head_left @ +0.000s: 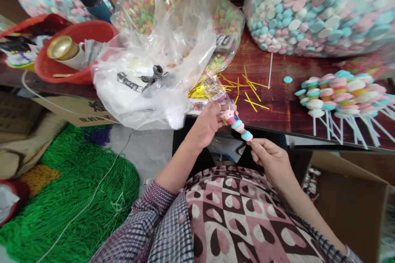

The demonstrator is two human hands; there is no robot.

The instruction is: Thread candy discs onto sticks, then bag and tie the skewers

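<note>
In front of my apron, my right hand (269, 156) pinches the lower end of a marshmallow skewer (246, 135) in pink, blue and white. The skewer points up and to the left, its upper part inside a small clear printed bag (218, 95). My left hand (207, 125) is closed on that bag near its side; some of its fingers are hidden behind it. Just beyond the bag, gold twist ties (199, 90) lie bunched, with loose ones (253, 102) scattered on the dark red table (277, 109).
Several filled skewers (342, 92) lie piled at the right. Large bags of marshmallows (317, 8) and ring-shaped candy (148, 8) stand behind. A red basin (46, 65) sits at left. Green beaded strands (92, 176) cover the floor; an open carton (345, 201) is at lower right.
</note>
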